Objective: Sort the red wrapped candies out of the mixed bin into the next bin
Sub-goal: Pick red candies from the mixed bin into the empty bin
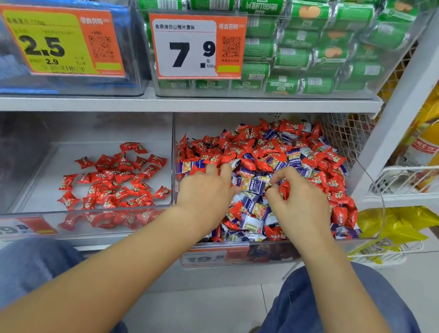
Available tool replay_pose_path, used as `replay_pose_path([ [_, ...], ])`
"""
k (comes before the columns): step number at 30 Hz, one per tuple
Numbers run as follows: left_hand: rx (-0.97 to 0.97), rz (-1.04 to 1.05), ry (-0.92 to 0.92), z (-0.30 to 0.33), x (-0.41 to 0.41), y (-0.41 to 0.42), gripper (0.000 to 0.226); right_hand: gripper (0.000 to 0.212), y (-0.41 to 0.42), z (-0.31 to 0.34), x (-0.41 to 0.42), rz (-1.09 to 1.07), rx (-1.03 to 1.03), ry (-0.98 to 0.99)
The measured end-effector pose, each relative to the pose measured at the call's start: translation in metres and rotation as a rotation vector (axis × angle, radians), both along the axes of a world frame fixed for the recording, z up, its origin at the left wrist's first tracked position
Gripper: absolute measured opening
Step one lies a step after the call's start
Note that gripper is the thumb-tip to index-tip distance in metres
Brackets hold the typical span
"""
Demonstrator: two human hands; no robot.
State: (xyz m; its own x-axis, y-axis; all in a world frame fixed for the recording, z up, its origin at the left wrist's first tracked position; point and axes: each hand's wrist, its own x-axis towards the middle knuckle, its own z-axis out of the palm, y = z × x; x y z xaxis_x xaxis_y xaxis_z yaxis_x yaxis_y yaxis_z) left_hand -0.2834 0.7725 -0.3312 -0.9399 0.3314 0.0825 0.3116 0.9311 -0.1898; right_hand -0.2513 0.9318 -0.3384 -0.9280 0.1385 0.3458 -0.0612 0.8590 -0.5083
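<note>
knees (pixel 30 280) in jeans | left hand (pixel 206 190) fingers curled in mixed bin (pixel 375 191) | right hand (pixel 297 200) pinching red candy (pixel 284 189)

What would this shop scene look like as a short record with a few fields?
place: shop shelf with clear bins
right bin: mixed red and purple candies, heaped
left bin: red candies only, thinly spread
left hand: in the right bin, fingers curled into the heap; what it holds is hidden
right hand: in the right bin, fingers pinching a red candy
shelf above: green packs, price tag reading 7.9
sorting: many red candies left in the mixed bin
</note>
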Motion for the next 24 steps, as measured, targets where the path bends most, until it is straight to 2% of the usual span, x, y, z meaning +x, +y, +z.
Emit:
replay_pose_path([
  [2, 0.072, -0.042, 0.037, 0.005, -0.004, -0.001, 0.039, 0.003, 0.002, 0.001, 0.001, -0.019, -0.032, 0.025],
  [4, 0.246, -0.053, 0.060, 0.014, -0.013, -0.006, 0.038, 0.003, 0.008, 0.003, 0.000, -0.048, -0.130, 0.051],
  [7, 0.518, -0.030, -0.067, 0.028, -0.026, -0.017, 0.039, 0.015, 0.015, 0.012, -0.007, -0.018, -0.241, 0.043],
  [11, 0.758, 0.029, -0.235, 0.039, -0.034, -0.028, 0.036, 0.033, 0.009, 0.022, -0.029, 0.108, -0.129, -0.061],
  [14, 0.809, 0.064, -0.274, 0.040, -0.034, -0.031, 0.037, 0.043, -0.002, 0.017, -0.043, 0.174, 0.147, -0.185],
  [16, 0.816, 0.077, -0.278, 0.042, -0.033, -0.032, 0.037, 0.036, -0.004, 0.012, -0.046, 0.150, 0.245, -0.180],
  [21, 0.708, 0.059, -0.214, 0.048, -0.034, -0.040, 0.039, 0.014, 0.010, 0.022, -0.031, 0.077, -0.059, 0.013],
  [24, 0.818, 0.029, -0.310, 0.049, -0.034, -0.040, 0.035, 0.021, 0.015, 0.031, -0.012, 0.110, -0.158, -0.040],
])
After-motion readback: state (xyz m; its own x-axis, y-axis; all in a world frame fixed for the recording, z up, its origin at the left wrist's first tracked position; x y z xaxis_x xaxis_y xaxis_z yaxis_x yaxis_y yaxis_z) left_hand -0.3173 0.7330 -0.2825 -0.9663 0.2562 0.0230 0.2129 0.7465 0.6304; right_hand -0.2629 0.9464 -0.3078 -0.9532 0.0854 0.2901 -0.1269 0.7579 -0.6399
